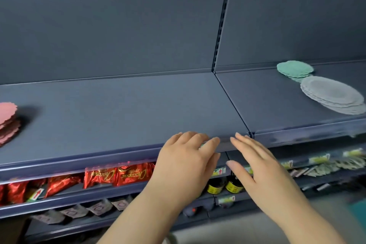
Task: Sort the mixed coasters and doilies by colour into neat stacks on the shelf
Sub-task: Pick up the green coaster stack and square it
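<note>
Top shelf seen from above. Pink stack placed at far left edge of view — partly cut off. Green stack set far right near back panel; grey stack laid just in front of it, edges touching or overlapping. Left hand and right hand held side by side at shelf's near lip, fingers straight, spread loosely, nothing held. Lower shelves: red snack packets, dark bottles partly hidden behind hands.
</note>
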Available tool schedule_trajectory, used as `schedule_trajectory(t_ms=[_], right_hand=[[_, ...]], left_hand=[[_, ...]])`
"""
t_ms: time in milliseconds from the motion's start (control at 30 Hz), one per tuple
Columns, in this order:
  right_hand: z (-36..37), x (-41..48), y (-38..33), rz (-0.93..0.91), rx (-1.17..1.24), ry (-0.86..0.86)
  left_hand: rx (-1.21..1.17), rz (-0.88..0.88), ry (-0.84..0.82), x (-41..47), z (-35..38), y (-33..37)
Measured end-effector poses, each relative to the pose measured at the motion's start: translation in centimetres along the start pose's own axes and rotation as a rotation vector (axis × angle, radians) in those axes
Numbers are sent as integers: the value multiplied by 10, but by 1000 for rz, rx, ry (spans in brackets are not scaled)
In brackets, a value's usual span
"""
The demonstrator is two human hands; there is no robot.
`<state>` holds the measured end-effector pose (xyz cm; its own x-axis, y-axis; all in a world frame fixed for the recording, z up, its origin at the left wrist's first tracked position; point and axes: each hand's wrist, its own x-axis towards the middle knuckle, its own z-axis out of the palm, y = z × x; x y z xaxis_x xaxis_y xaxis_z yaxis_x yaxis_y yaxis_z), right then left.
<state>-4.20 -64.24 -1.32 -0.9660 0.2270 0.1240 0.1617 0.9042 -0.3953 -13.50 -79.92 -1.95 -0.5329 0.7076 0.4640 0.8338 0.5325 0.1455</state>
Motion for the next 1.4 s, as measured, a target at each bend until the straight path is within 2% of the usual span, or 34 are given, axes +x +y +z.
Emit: schedule_trajectory(t_ms=[167, 400, 533, 767, 1033, 1133, 1233, 1333, 1400], right_hand=[[-7, 14, 19, 55, 12, 22], [-36, 67, 27, 37, -78, 12], [-42, 102, 34, 18, -120, 68], [-41, 130, 67, 4, -68, 53], [-80, 173, 166, -19, 68, 86], [-104, 185, 219, -25, 109, 57], [-138, 196, 277, 47, 161, 41], [-166, 224, 340, 129, 223, 52], [-175, 250, 377, 184, 235, -6]], left_hand=[[19, -33, 30, 12, 14, -15], [-23, -106, 71, 58, 26, -41], [-35, -127, 88, 87, 39, -55], [-30, -86, 68, 126, 63, -52], [63, -133, -7, 193, 105, -5], [93, -171, -32, 229, 122, 30], [96, -196, -73, 270, 140, 74], [-14, -281, -224, 315, 157, 115], [-118, -363, -322, 343, 175, 132]])
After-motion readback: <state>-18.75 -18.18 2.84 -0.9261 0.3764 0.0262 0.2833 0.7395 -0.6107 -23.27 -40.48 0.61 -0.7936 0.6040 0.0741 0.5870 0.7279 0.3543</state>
